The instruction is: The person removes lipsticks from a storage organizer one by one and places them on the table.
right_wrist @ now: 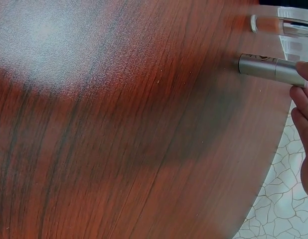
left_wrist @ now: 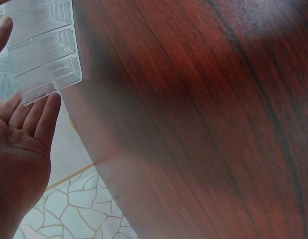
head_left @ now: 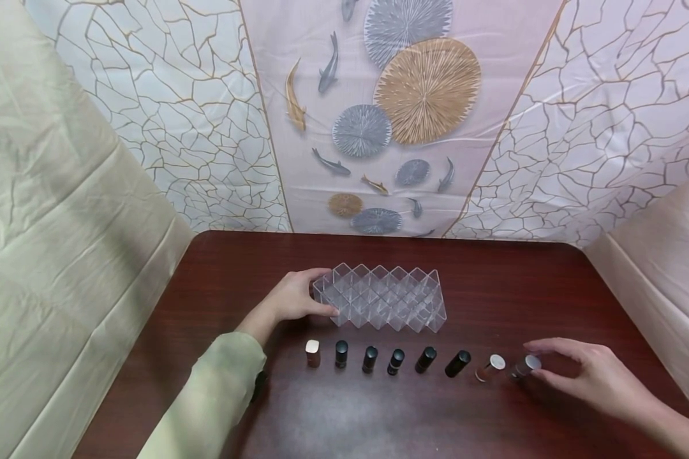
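A clear plastic lipstick organizer (head_left: 381, 299) with diamond-shaped compartments sits on the table. My left hand (head_left: 298, 296) grips its left end, thumb at the front and fingers at the back; the left wrist view shows the fingers (left_wrist: 47, 117) against the organizer's end (left_wrist: 49, 74). At the right end of a row of lipsticks, my right hand (head_left: 594, 376) has thumb and fingers at the top of a silver lipstick tube (right_wrist: 271, 68), pinching it. Beside that tube is a lipstick with a pale cap and brownish body (head_left: 490, 368).
Several black lipstick tubes (head_left: 398, 361) stand in the row in front of the organizer, with a gold-capped one (head_left: 312, 353) at its left end. The dark red wooden table (head_left: 252, 255) meets a patterned backdrop (head_left: 379, 191) behind. A pale cloth (head_left: 92, 223) hangs at the left.
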Demonstrator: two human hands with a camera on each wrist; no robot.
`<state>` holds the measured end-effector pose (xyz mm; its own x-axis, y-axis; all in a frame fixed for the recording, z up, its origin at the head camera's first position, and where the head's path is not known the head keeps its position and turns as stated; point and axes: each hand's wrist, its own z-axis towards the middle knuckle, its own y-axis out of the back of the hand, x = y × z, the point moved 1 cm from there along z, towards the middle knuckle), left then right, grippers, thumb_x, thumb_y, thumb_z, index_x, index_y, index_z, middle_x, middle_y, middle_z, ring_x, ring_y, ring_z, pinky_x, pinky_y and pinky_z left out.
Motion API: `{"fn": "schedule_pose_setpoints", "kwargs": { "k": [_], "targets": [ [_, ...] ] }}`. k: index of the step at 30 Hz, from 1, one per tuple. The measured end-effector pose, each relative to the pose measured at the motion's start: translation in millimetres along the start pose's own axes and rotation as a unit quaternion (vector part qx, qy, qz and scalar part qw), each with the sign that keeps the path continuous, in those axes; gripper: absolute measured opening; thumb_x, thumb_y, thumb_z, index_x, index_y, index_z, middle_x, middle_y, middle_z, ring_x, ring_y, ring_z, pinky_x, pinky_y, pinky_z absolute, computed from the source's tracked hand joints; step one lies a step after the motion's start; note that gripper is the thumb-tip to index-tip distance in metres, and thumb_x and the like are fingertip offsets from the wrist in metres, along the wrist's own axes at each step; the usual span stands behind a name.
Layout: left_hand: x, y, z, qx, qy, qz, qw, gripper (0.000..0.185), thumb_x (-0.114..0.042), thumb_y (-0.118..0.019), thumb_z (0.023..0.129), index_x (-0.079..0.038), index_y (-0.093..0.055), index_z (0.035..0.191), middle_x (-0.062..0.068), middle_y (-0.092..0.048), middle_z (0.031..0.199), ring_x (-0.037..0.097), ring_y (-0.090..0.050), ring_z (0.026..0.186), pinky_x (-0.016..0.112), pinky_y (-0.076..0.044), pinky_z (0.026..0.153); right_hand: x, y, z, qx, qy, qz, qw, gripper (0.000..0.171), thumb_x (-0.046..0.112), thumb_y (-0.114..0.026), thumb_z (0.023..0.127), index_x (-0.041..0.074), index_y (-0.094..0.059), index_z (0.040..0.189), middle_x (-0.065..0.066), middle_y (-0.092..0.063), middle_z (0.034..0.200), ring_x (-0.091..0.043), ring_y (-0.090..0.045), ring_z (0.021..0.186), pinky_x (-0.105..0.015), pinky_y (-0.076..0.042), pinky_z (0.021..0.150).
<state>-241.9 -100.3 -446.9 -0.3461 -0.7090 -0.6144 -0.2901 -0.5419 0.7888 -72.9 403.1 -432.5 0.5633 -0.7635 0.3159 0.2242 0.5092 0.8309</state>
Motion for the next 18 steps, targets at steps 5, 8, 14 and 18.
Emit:
{"fn": "schedule_pose_setpoints", "kwargs": {
  "k": [5, 8, 14, 18],
  "targets": [
    [-0.1, -0.1, 0.5, -0.001, -0.001, 0.000, 1.0000, 0.095, -0.049, -0.096, 0.075, -0.011, -0.058, 0.154, 0.008, -0.074, 0.132, 0.023, -0.067, 0.114, 0.045, -0.053, 0.104, 0, 0, 1, 0.002, -0.004, -0.009, 1.000, 0.063, 0.002, -0.100, 0.056, 0.022, -0.081, 0.112, 0.014, -0.079, 0.104, 0.020, -0.060, 0.107, -0.001, -0.038, 0.093],
    [-0.5, 0.0, 0.6, 0.001, -0.001, -0.002, 1.0000, 0.096, -0.049, -0.096, 0.075, -0.010, -0.058, 0.154, 0.009, -0.074, 0.132, 0.023, -0.067, 0.113, 0.045, -0.054, 0.104, 0, 1, 3, 0.007, -0.017, -0.020, 1.000, 0.061, 0.007, -0.102, 0.057, 0.022, -0.081, 0.112, 0.013, -0.079, 0.105, 0.018, -0.061, 0.107, 0.000, -0.038, 0.093],
    [-0.7, 0.1, 0.9, 0.006, 0.001, 0.002, 1.0000, 0.096, -0.050, -0.095, 0.075, -0.010, -0.057, 0.154, 0.009, -0.073, 0.134, 0.023, -0.067, 0.114, 0.044, -0.053, 0.105, 0, 11, 11, 0.022, -0.047, -0.039, 0.998, 0.056, 0.017, -0.102, 0.064, 0.021, -0.082, 0.116, 0.009, -0.080, 0.108, 0.017, -0.061, 0.108, 0.000, -0.036, 0.092],
    [-0.7, 0.4, 1.3, 0.008, -0.001, 0.009, 0.9999, 0.096, -0.049, -0.095, 0.075, -0.009, -0.058, 0.153, 0.010, -0.073, 0.134, 0.024, -0.067, 0.115, 0.046, -0.053, 0.105, 1, 16, 17, 0.030, -0.045, -0.039, 0.998, 0.056, 0.020, -0.102, 0.067, 0.022, -0.081, 0.119, 0.008, -0.080, 0.111, 0.019, -0.058, 0.111, 0.001, -0.035, 0.094]
  ]
}}
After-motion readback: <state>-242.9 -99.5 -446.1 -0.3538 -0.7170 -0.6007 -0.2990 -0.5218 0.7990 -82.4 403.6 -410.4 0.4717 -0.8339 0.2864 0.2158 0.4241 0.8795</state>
